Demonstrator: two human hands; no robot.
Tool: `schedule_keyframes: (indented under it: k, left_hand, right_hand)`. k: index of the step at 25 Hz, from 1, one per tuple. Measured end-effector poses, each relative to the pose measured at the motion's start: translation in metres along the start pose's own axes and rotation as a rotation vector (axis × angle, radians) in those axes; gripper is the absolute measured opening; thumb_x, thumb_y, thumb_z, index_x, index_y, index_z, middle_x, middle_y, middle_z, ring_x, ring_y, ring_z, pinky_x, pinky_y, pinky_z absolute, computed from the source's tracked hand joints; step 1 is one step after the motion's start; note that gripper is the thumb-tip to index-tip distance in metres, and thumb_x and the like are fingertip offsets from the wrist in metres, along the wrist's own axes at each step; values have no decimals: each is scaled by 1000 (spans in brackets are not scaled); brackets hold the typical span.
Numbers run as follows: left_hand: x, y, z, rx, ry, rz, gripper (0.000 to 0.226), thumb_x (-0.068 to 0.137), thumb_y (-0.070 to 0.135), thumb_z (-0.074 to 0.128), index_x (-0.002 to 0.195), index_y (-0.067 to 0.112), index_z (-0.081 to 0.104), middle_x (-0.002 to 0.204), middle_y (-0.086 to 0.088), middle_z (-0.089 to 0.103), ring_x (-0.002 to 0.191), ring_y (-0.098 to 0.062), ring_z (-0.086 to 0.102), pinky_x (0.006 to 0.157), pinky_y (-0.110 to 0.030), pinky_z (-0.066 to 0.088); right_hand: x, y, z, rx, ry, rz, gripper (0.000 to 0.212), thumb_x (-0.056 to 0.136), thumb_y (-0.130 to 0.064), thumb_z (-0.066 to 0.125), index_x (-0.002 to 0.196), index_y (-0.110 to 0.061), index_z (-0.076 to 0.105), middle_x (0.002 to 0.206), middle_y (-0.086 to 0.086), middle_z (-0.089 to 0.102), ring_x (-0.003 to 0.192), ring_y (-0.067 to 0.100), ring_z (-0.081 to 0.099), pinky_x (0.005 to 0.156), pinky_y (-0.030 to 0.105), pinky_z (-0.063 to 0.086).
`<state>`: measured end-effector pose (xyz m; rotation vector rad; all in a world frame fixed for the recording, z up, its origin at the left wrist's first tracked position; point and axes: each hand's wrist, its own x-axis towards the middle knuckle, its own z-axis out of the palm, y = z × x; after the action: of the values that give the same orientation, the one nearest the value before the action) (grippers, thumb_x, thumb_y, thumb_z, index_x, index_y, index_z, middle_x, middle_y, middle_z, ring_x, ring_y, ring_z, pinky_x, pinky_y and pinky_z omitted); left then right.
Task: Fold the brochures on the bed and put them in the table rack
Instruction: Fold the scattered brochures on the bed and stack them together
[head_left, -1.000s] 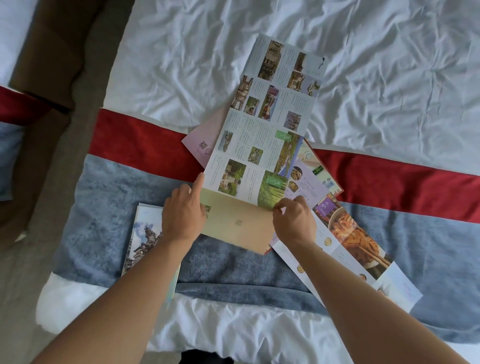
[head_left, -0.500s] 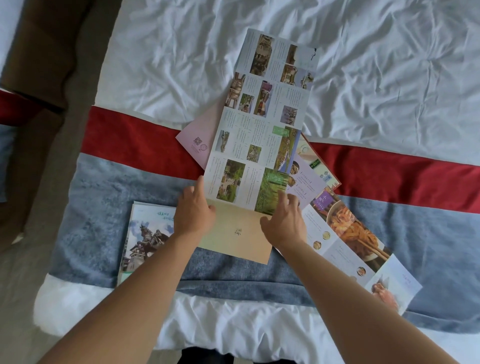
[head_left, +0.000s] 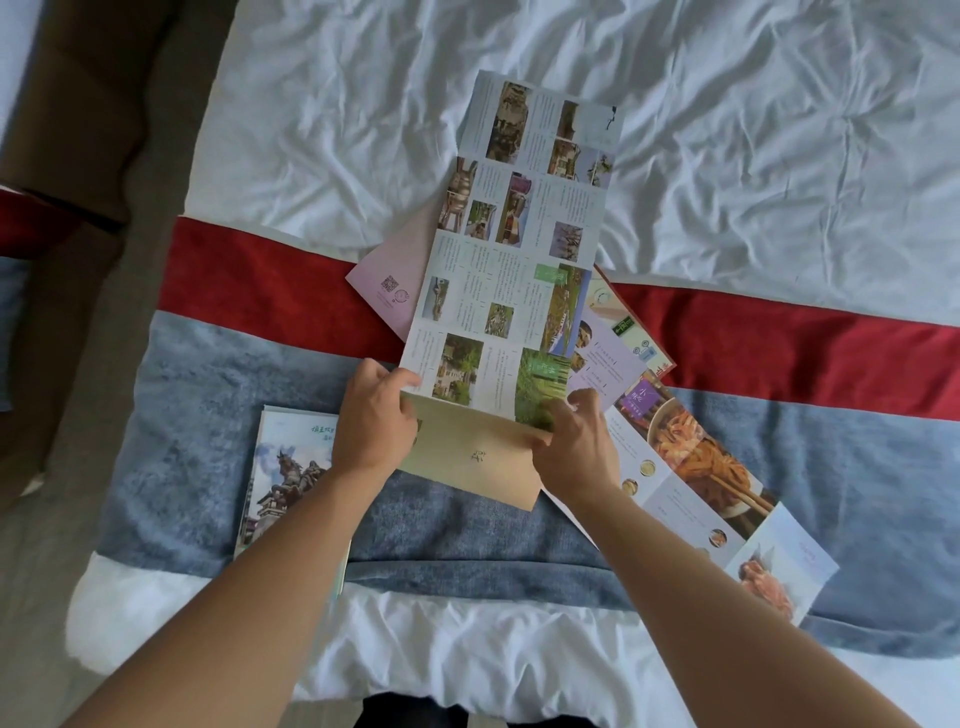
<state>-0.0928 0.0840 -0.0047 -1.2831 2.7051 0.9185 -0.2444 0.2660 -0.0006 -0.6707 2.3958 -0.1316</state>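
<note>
A long photo brochure (head_left: 524, 249) lies unfolded across the bed, its near tan panel (head_left: 478, 457) turned over toward me. My left hand (head_left: 374, 421) pinches the fold at the left edge. At the right edge of the same fold, my right hand (head_left: 571, 441) grips the paper. A folded brochure with a statue cover (head_left: 285, 478) lies to the left, partly under my left forearm. To the right a food brochure (head_left: 696, 467) lies open. A pink leaflet (head_left: 400, 275) and a green-labelled one (head_left: 628, 327) peek out from under the long brochure.
The bed has a crumpled white sheet (head_left: 753, 156) and a red and blue-grey runner (head_left: 779, 353) across it. Brown floor and dark furniture (head_left: 78, 130) border the bed on the left. No table rack is in view.
Both hands have shifted from pressing the tan panel to gripping the fold line at its two ends. The view has moved slightly.
</note>
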Motion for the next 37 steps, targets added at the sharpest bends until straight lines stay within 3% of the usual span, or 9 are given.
schedule_keyframes:
  k: [2,5,9,11,13,19,25,31,37]
  left_hand:
    - [0,2,-3,41,27,29,16,80,-5,65,92,2,72,90,-12,50,82,-29,51,73,-43,52]
    - [-2,10,-8,83,58,76,4,76,-1,63,78,2,65,88,-11,50,81,-29,50,72,-42,46]
    - [-7,18,-9,15,-34,-53,18,78,10,54,73,21,41,74,5,49,69,-23,51,54,-30,31]
    - [-8,18,-6,8,-58,-119,13,80,13,55,80,23,46,76,7,54,68,-21,53,51,-28,30]
    - [-6,20,-2,8,-67,-159,11,83,15,56,86,23,48,84,5,57,71,-23,54,54,-29,35]
    - [6,17,13,116,-57,-118,17,86,10,61,103,9,59,107,-9,56,95,-29,55,66,-39,49]
    - [18,7,24,147,-193,-10,69,82,8,69,145,16,40,144,-14,40,125,-33,47,88,-45,54]
    - [28,10,32,52,-158,-61,95,79,-3,66,157,22,19,118,-15,44,87,-29,53,77,-44,52]
    - [28,6,29,71,-70,45,54,75,-4,72,126,10,63,92,-11,46,76,-29,49,74,-47,49]
  right_hand:
    - [-5,-1,-4,-64,71,-33,24,90,-13,58,108,-11,73,117,6,51,110,25,50,73,38,52]
    - [-13,-7,-11,-49,117,-62,22,85,-13,53,90,-8,74,100,4,62,109,28,51,82,41,46]
    - [-19,-11,-19,-26,55,-53,18,82,-21,47,69,-14,57,81,3,64,114,32,57,90,43,39]
    - [-18,-9,-21,-44,16,-61,21,81,-26,42,63,-17,49,71,-2,55,92,30,61,87,41,40]
    - [-13,-6,-19,-71,31,-83,19,82,-26,44,69,-15,51,74,-3,49,79,25,54,84,41,42]
    - [9,-3,-6,-168,53,-102,29,89,-24,55,115,-11,56,119,8,53,110,29,51,91,41,41]
    - [32,-10,3,-228,-5,-161,65,86,-25,63,144,-15,35,158,8,20,142,30,25,109,45,36]
    - [42,-12,10,-206,-70,-154,88,81,-42,76,150,-19,26,162,10,11,148,34,14,115,52,31]
    - [39,-11,13,-242,-11,-218,89,82,-53,71,152,-22,26,163,11,16,150,32,11,119,52,20]
